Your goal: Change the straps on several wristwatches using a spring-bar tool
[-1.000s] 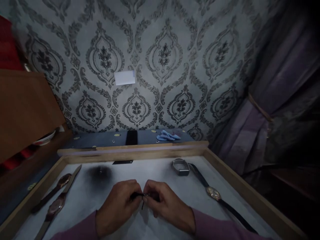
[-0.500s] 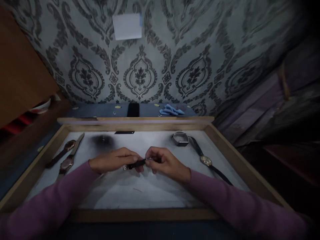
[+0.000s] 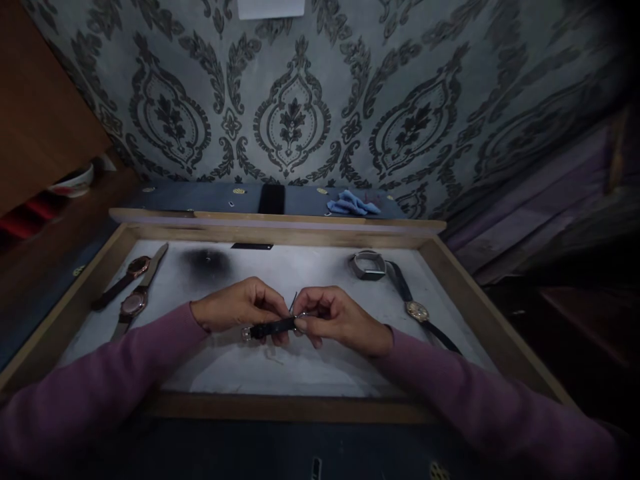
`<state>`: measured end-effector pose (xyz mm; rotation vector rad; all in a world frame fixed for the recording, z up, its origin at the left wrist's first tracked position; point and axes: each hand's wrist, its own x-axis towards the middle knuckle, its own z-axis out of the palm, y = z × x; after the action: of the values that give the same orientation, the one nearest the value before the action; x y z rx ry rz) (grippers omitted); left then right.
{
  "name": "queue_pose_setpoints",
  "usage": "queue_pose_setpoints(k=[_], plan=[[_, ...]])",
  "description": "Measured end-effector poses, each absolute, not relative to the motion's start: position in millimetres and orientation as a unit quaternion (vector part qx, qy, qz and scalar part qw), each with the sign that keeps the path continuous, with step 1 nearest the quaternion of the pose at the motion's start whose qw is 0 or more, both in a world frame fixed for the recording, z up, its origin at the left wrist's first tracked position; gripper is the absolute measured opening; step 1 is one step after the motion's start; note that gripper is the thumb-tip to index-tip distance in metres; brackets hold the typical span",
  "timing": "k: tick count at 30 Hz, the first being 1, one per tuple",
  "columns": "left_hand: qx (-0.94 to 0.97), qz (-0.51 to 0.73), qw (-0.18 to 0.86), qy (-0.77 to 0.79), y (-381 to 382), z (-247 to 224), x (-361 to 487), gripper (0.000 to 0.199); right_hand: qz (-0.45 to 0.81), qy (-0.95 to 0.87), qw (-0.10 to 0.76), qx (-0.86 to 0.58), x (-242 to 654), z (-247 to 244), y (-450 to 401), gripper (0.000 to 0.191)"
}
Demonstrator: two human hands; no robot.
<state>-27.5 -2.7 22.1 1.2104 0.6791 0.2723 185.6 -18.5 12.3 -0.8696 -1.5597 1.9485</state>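
Note:
Over the middle of a shallow wooden tray [image 3: 290, 408], a wristwatch [image 3: 274, 328] with a black strap is held nearly level between my two hands. Its silver buckle points left. My left hand [image 3: 243, 307] is closed on the strap side, fingertips behind it. My right hand [image 3: 345, 323] pinches the metal end, and its fingers hide most of the watch's case. Between the fingertips a thin dark sliver [image 3: 293, 301] sticks up; what it is I cannot make out.
Two brown-strapped watches [image 3: 134, 302] lie at the tray's left. On the right are a watch with a metal band [image 3: 369, 265] and a black-strapped watch [image 3: 417, 311]. Behind the tray sit a blue cloth [image 3: 353, 203] and a dark flat object [image 3: 272, 199]. A patterned wall rises beyond.
The view has tipped downward. My left hand has arched, its fingers more bent, and more of the black strap shows. A thin dark sliver now stands up between the fingertips.

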Motion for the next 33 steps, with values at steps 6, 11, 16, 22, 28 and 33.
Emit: queue_pose_setpoints(k=[6,11,16,22,28,33], plan=[[0.591,0.149,0.704,0.364,-8,25,-20,0.013,0.698,-0.596,0.244,-0.315,186,13,-20,0.026],[0.656,0.214,0.609,0.392,-14,26,-14,0.012,0.597,-0.669,0.286,-0.337,184,17,-26,0.019],[0.649,0.257,0.576,0.425,-19,25,-8,0.014,0.431,-0.76,0.33,-0.356,184,17,-30,0.011],[0.667,0.252,0.585,0.386,-15,27,-13,0.02,0.578,-0.643,0.326,-0.382,183,23,-28,0.026],[0.708,0.247,0.543,0.377,-14,31,-13,0.02,0.612,-0.607,0.334,-0.381,184,23,-25,0.03],[0.72,0.243,0.535,0.369,-19,30,-12,0.011,0.618,-0.589,0.336,-0.398,186,23,-21,0.034]])
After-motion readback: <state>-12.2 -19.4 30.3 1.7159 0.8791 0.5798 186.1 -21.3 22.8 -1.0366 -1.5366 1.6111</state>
